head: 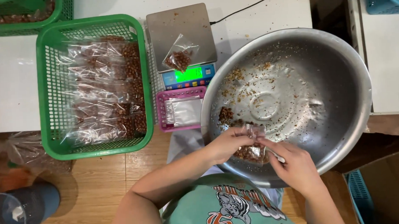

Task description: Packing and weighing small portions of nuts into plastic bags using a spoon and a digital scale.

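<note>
The left hand (227, 144) and right hand (294, 166) are both pinching a small clear bag (253, 146) of brown nuts, holding it over the near rim of the steel bowl (321, 68); another filled bag (180, 55) is lying on the scale (181, 31); the green basket (48, 86) is sitting on the counter (13, 83).

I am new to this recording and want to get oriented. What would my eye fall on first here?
First the big metal bowl at right, nearly empty with crumbs and a few nuts. Over its near rim the left hand and right hand hold a small clear bag of nuts between them. At left, a green basket holds filled bags, and behind the bowl a scale carries one more small bag.
</note>
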